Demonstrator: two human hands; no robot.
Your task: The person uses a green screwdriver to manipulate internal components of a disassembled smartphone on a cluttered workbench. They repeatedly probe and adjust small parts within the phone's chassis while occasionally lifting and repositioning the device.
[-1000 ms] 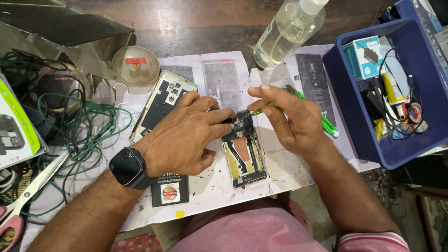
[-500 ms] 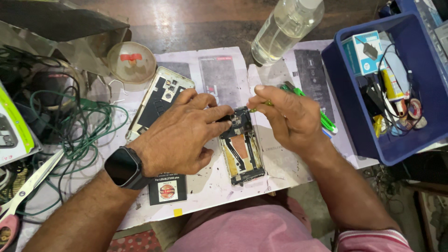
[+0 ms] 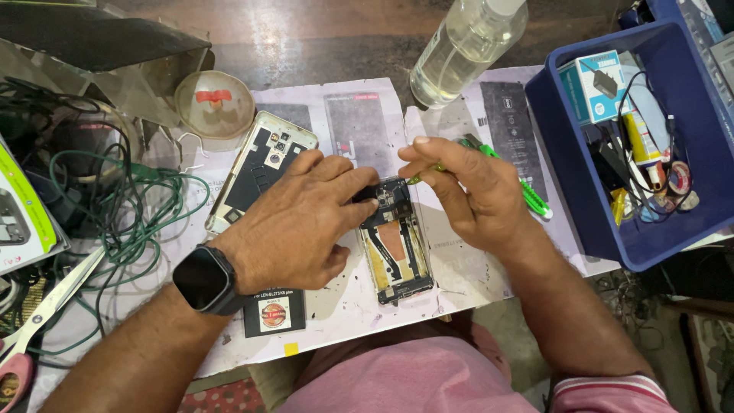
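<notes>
Your left hand [image 3: 298, 222] pins the opened phone [image 3: 394, 241] mid-frame, fingers curled down; your right hand [image 3: 466, 195] pinches a green tool [image 3: 527, 195] shut.

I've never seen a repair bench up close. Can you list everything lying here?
opened phone: one, black and gold insides, centre
phone back cover: one, pale, left of centre
green tool: one, in right hand
clear bottle: one, top centre
blue bin: one, holding small parts, right
green cable: one tangle, left
scissors: one, pink handles, lower left
small dish: one, clear, upper left
left hand: on phone, black watch
right hand: gripping tool
</notes>
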